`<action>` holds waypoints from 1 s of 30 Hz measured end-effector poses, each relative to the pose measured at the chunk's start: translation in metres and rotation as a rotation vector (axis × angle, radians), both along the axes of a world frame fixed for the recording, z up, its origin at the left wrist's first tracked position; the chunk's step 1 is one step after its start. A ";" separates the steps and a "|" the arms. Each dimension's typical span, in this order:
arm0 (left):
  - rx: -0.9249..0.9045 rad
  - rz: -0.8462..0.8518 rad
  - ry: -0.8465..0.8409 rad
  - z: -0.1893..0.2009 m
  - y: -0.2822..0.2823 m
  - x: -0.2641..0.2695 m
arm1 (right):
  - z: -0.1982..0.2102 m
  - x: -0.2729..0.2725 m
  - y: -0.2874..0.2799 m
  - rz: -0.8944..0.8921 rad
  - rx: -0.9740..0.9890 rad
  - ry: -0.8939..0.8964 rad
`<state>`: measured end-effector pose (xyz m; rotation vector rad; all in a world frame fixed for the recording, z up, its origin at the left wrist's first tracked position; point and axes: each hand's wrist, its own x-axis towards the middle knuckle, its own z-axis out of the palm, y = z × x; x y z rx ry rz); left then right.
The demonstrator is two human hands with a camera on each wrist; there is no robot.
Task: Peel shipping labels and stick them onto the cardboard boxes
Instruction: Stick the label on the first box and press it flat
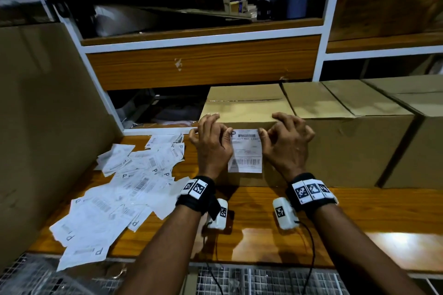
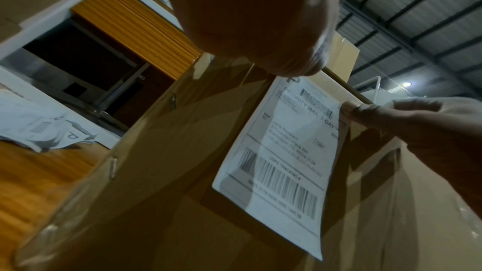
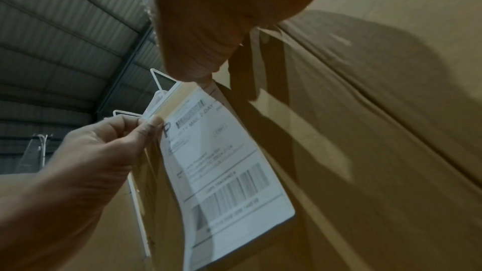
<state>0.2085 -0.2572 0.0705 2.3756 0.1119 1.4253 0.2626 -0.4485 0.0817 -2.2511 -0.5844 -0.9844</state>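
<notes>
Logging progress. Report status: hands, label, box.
Left hand and right hand each pinch a top corner of the shipping label. Label hangs against the front of the cardboard box, lower part apparently loose. Nothing in the way.

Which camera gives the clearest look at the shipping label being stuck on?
The left wrist view: the shipping label fills the frame, with print and barcode sharp. The right wrist view shows it blurrier and curling; the head view shows it small, between both hands.
</notes>
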 end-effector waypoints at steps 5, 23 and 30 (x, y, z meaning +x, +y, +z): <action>-0.098 -0.068 -0.048 0.001 0.005 0.000 | 0.000 0.005 -0.004 0.003 -0.005 -0.033; -0.215 -0.298 0.006 0.008 0.019 -0.011 | -0.003 -0.005 0.020 -0.081 0.068 -0.009; -0.104 -0.198 0.143 0.009 0.019 -0.008 | 0.003 0.013 0.005 -0.092 -0.024 -0.138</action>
